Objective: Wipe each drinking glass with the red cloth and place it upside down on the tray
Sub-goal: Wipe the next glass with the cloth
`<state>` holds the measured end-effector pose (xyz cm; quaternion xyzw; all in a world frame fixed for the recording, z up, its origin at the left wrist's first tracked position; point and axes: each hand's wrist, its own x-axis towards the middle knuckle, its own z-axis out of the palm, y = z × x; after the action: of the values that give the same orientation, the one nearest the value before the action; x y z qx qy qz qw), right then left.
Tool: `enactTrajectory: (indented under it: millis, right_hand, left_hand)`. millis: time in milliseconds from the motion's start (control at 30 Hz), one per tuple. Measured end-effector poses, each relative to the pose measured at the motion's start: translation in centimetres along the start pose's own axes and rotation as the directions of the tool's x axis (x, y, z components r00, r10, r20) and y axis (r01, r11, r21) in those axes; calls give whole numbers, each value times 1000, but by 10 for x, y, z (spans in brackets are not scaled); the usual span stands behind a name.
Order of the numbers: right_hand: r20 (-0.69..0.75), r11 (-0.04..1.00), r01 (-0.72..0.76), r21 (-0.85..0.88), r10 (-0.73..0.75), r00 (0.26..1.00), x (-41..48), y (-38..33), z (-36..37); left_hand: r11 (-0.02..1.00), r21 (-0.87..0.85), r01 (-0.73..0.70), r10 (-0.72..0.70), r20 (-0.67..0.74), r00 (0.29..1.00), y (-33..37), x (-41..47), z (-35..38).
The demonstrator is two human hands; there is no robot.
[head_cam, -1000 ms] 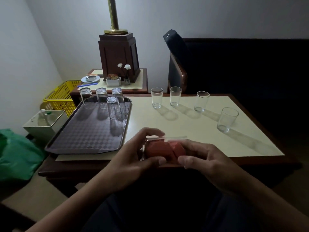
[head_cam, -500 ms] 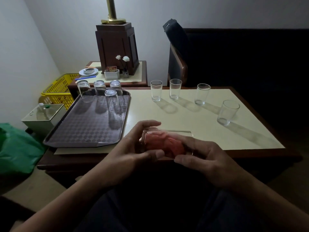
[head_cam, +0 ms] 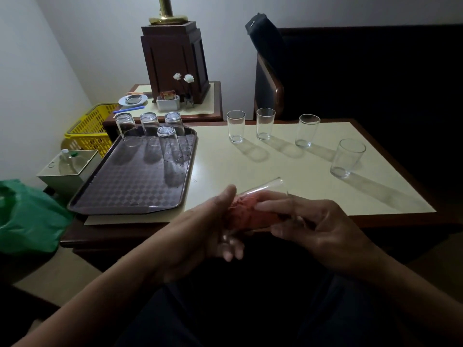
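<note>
Altogether, tray [head_cam: 125, 191] holds four glasses [head_cam: 170, 144]; four stand upright.

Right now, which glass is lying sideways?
The drinking glass gripped between the left hand and right hand, red cloth stuffed inside. The others stand on table or tray.

We see the held glass [head_cam: 271, 187] clear, smooth and glossy, the red cloth [head_cam: 246, 214] inside it rough and nubbly. The tray [head_cam: 125, 189] at the left looks like dark plastic, checker-embossed with a dull sheen, on a table [head_cam: 288, 171] of smooth cream laminate edged in wood. Far off, the lamp post [head_cam: 165, 6] is shiny brass-coloured metal.
</note>
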<state>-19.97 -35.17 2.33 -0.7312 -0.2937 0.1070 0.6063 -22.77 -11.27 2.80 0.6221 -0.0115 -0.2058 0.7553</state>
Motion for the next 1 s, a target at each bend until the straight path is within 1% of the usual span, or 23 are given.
enactTrajectory:
  millis: [33,67,100,167,200,233,267,300,333,367,400,433,500,567,600,633,667,733,767,800,867,933,1000]
  right_hand:
    - [8,1000,-19,16,19,1000,0,2,1]
    - [21,998,-51,37,50,999,0,3,1]
    - [48,994,-86,66,83,995,0,1,1]
    - [91,982,-146,123,135,987,1,0,0]
    - [83,975,-161,151,150,985,2,-1,0]
    - [57,970,-164,180,156,986,3,-2,-1]
    - [23,966,-153,209,151,988,3,-1,-1]
    - [-9,968,-127,217,132,991,2,1,-1]
    - [-36,976,-92,197,101,994,2,2,0]
    - [-50,984,-64,168,73,996,2,4,1]
    - [-52,987,-52,150,60,997,2,6,2]
    - [-43,987,-62,150,69,997,2,8,1]
    - [1,981,-113,159,114,993,3,7,-1]
    - [48,976,-157,154,151,987,4,5,-3]
    - [50,972,-170,165,164,985,4,5,-3]
    - [36,966,-177,189,173,984,4,4,-3]
    - [7,959,-177,222,180,984,4,4,-2]
    - [-68,960,-142,243,163,984,3,6,0]
    - [-95,970,-115,214,137,986,3,7,2]
    - [-106,979,-98,181,118,987,2,8,3]
    - [-86,984,-110,143,123,989,2,7,4]
    - [-41,977,-144,157,152,988,4,4,2]
    - [-31,965,-161,206,171,985,6,0,0]
  left_hand:
    - [1000,-11,-5,5,-5,1000,-1,1,0]
    - [997,42,-61,63,-29,998,0,2,-1]
    - [978,146,-149,158,-51,986,0,1,-3]
    - [858,397,-326,351,10,936,-1,-2,-10]
    - [800,472,-370,394,51,917,-1,-4,-11]
    - [796,479,-370,395,50,917,-2,-4,-10]
    - [844,422,-331,363,6,932,-3,-4,-9]
    - [926,285,-249,274,-53,960,-1,-3,-6]
    - [981,128,-145,154,-66,986,1,-3,-1]
    - [998,15,-64,65,-58,996,4,-2,2]
    - [1000,-12,-26,26,-51,998,5,-1,3]
    - [999,26,-35,37,-63,997,5,0,1]
    - [968,193,-161,178,-78,981,4,0,-1]
    - [856,422,-297,340,-28,940,-2,-1,-7]
    - [791,509,-339,390,8,921,-5,-2,-9]
    - [773,527,-354,406,18,914,-6,-1,-7]
    - [807,484,-339,392,-9,920,-7,0,-6]
    - [936,282,-210,248,-106,963,-4,2,0]
    - [975,177,-136,160,-128,979,-1,3,3]
    - [988,123,-94,110,-130,985,1,3,4]
    - [983,148,-110,126,-104,987,0,4,1]
    - [952,222,-208,232,-87,969,-1,4,-5]
    - [884,357,-302,338,-42,940,-3,2,-10]
